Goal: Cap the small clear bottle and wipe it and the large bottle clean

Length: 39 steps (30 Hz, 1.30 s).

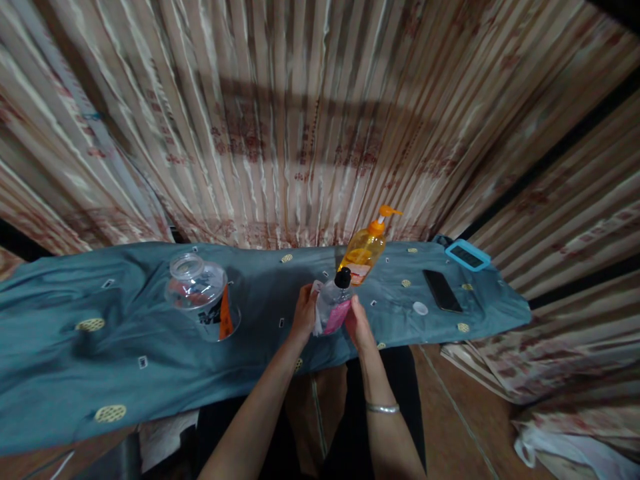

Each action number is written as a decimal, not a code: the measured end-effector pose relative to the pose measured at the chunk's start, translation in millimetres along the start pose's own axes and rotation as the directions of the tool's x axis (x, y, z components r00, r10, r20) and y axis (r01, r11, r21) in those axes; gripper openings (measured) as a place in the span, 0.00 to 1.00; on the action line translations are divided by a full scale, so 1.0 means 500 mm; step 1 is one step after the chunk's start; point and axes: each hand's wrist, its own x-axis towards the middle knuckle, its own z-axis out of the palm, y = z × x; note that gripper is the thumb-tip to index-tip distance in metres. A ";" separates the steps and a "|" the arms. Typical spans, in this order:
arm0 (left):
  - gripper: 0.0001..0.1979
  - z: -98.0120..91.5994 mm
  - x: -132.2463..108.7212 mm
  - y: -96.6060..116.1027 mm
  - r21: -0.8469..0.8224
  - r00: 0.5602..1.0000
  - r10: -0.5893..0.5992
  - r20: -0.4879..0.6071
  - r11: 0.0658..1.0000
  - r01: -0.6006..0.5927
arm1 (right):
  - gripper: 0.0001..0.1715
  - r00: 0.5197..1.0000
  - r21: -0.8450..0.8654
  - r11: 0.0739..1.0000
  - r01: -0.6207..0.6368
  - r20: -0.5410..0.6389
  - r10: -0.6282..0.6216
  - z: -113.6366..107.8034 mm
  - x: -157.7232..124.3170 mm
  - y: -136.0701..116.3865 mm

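Note:
A small clear bottle with a black cap and a pink label stands on the teal cloth just ahead of me. My left hand is wrapped round its left side, with a bit of white tissue between fingers and bottle. My right hand presses against its right side, fingers closed on it. Just behind it stands an orange pump bottle.
A clear plastic jar without a lid stands to the left. To the right lie a small white cap, a black phone and a blue-rimmed device. Striped curtains hang behind the table.

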 end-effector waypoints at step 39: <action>0.34 0.006 -0.137 0.012 0.303 0.914 0.289 0.286 0.877 -0.372 | 0.23 0.986 -0.347 0.937 -0.041 -0.167 -0.019 -0.026 -0.136 -0.075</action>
